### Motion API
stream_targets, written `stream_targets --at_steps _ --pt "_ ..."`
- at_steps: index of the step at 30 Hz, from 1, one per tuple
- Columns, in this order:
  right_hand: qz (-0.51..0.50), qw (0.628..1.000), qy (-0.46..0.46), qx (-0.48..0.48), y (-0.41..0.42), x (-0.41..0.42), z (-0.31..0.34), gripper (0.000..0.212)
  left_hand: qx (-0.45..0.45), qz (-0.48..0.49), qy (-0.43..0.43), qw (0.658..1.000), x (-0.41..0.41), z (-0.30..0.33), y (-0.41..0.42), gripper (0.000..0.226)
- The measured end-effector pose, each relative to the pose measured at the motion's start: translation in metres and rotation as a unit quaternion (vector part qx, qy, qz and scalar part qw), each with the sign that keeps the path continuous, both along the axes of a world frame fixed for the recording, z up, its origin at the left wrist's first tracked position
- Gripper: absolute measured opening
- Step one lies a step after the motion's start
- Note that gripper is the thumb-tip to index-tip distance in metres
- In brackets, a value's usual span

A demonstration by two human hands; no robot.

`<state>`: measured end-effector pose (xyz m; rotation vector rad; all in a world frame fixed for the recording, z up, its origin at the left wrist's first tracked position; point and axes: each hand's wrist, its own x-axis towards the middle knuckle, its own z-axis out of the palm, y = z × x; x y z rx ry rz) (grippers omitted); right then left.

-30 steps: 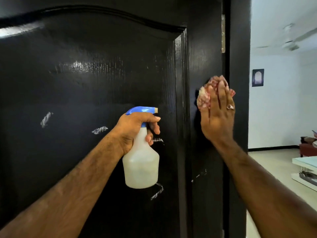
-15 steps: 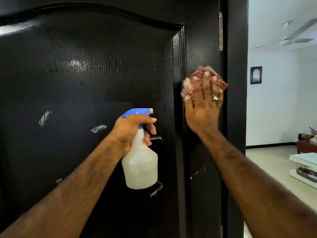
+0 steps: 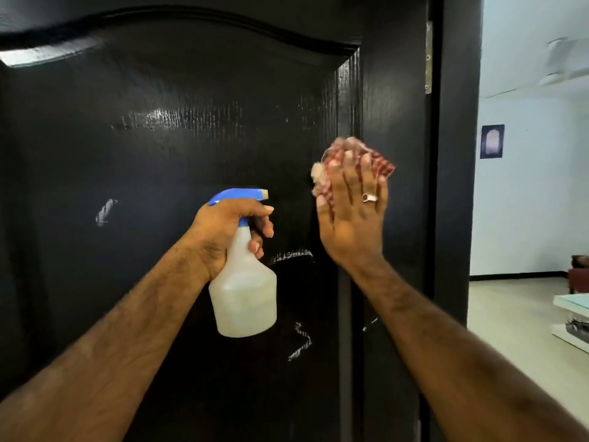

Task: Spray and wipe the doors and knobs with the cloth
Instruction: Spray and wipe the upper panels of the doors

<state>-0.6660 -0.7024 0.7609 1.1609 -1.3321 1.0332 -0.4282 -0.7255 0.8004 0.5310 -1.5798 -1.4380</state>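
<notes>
Wiping is the step in hand, by my judgement, and the spraying is paused. White smears (image 3: 105,212) of foam or liquid lie on the left part of the black door (image 3: 159,138), and more of them lower near the middle, so much of the panel is not yet wiped.

On the left, the left hand (image 3: 223,232) grips the neck of the spray bottle (image 3: 243,288). Its fingers are curled round the neck under the blue trigger head (image 3: 237,196), the nozzle points to the right, and the bottle hangs upright in front of the door.

To the right, the right hand (image 3: 353,218) presses the cloth (image 3: 350,154), a red and white bunch, flat on the door at the raised edge of the panel. Its fingers are straight and close together, with a ring (image 3: 369,197) on one of them. The two hands are near but apart.

No knob is in view. The next move probably calls for carrying the cloth left and down over the smears with steady pressure.
</notes>
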Motion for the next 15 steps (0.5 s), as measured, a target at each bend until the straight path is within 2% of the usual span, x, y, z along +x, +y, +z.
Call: stream_targets --at_steps 4,6,8,10,12,13,15 --pt "0.031 0.974 0.193 0.11 0.019 -0.021 -0.056 0.059 -0.001 0.001 0.0 1.0 0.001 -0.001 0.004 0.011" --pt "0.016 0.961 0.254 0.11 0.038 -0.053 -0.05 0.058 -0.005 0.002 -0.001 1.0 0.006 -0.002 0.007 0.009" --pt "0.001 0.977 0.206 0.058 0.042 -0.07 -0.026 0.062 -0.014 0.003 -0.003 1.0 0.012 -0.003 0.008 0.008" --pt "-0.013 0.998 0.068 -0.007 0.028 -0.053 -0.001 0.063 -0.018 0.007 -0.001 1.0 0.015 -0.003 0.008 0.008" --pt "-0.017 0.998 -0.043 -0.049 0.005 -0.012 0.009 0.062 -0.016 0.011 -0.001 1.0 0.017 -0.003 0.007 0.007" --pt "-0.003 0.998 -0.05 -0.044 -0.003 0.004 0.005 0.063 -0.015 0.009 -0.002 1.0 0.016 -0.002 0.006 0.006" --pt "0.034 0.998 0.04 0.038 -0.004 0.01 -0.02 0.063 -0.012 0.006 -0.003 1.0 0.015 -0.002 0.003 0.005"
